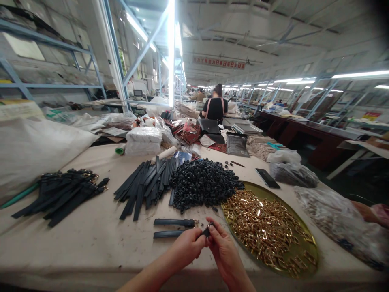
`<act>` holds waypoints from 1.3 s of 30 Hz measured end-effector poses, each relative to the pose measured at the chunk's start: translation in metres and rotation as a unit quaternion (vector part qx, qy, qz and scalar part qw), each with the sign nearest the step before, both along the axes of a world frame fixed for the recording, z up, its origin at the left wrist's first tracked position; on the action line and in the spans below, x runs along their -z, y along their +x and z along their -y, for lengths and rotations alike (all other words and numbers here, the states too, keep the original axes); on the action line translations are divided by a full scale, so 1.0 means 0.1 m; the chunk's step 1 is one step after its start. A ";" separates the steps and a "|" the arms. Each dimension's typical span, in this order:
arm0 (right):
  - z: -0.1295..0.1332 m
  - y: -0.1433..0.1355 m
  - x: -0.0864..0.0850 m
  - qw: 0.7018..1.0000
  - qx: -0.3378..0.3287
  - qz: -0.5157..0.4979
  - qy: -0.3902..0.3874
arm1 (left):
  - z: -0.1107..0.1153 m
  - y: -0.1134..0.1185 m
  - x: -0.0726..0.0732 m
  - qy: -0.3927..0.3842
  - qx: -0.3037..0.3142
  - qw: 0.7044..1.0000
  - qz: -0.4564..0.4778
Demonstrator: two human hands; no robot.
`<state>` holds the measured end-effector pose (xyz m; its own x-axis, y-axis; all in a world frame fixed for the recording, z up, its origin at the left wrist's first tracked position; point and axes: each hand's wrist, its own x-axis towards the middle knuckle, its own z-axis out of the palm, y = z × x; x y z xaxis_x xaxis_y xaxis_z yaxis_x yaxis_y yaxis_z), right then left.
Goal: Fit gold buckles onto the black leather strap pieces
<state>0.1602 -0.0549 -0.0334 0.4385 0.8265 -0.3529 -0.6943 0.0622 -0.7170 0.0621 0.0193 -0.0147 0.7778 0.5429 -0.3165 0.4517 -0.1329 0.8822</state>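
My left hand (189,245) and my right hand (221,242) meet above the table's front part. Both are closed on a dark leather strap (207,231); its short end shows between my fingertips, with a small shiny bit at the right thumb. A dark strap piece (166,234) runs behind my left hand; whether it is the same strap I cannot tell. Just beyond lies another strap with a buckle (174,222). Past my hands rises a heap of small black strap loops (203,182). Gold buckles (261,227) fill a round gold tray (313,259) to the right.
Loose black straps (146,184) lie left of the heap, and straps with buckles (67,192) farther left. A phone (267,178) and plastic bags (293,174) sit at the right. Wrapped packs (144,140) stand behind. Another person (215,107) is farther back.
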 end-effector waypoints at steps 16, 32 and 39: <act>0.10 -0.28 0.16 0.990 0.017 0.128 -0.048 | 0.01 -0.29 -0.14 -0.002 0.019 1.000 0.024; 0.19 -0.28 0.09 0.968 -0.036 0.232 -0.093 | 0.06 -0.36 -0.10 -0.185 0.014 0.981 0.055; 0.17 -0.25 0.11 0.949 -0.001 0.294 -0.117 | 0.06 -0.39 -0.03 -0.206 -0.006 0.978 0.037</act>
<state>0.1353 -0.0720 -0.0439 0.6143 0.7573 -0.2215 -0.1705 -0.1467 -0.9744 0.0230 0.0130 -0.0114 0.8007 0.3912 -0.4538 0.3846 0.2452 0.8899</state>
